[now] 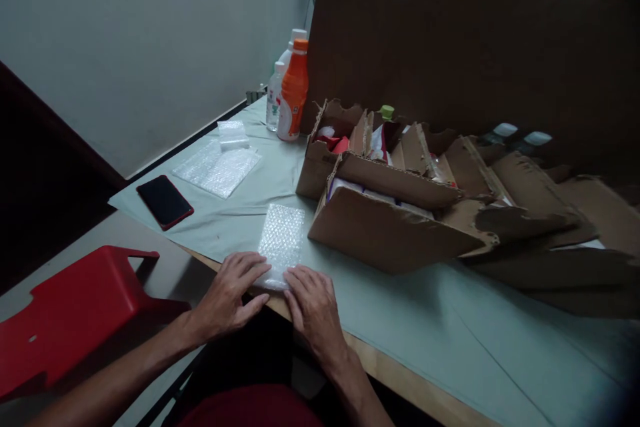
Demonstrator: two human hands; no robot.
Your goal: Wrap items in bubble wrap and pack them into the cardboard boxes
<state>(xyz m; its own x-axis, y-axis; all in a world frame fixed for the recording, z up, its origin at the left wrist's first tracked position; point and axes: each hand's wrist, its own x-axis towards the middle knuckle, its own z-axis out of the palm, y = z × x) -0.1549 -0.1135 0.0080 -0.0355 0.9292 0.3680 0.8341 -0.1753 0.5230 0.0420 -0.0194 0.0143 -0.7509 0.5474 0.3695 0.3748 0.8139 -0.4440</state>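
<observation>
A small rectangle of bubble wrap [281, 240] lies flat near the table's front edge. My left hand [231, 293] rests on its near left corner with the fingers spread flat. My right hand [313, 303] presses palm-down on its near right corner. Both hands touch the sheet; neither grips it. Just beyond the sheet stands a torn cardboard box [385, 227] with packed items inside.
A pale cloth covers the table [450, 327]. A black phone in a red case [165, 201] and more bubble wrap [217, 167] lie at left. An orange bottle [293, 91] and clear bottles stand behind. A red stool [75, 307] sits left of me. Flattened cardboard [565, 247] lies right.
</observation>
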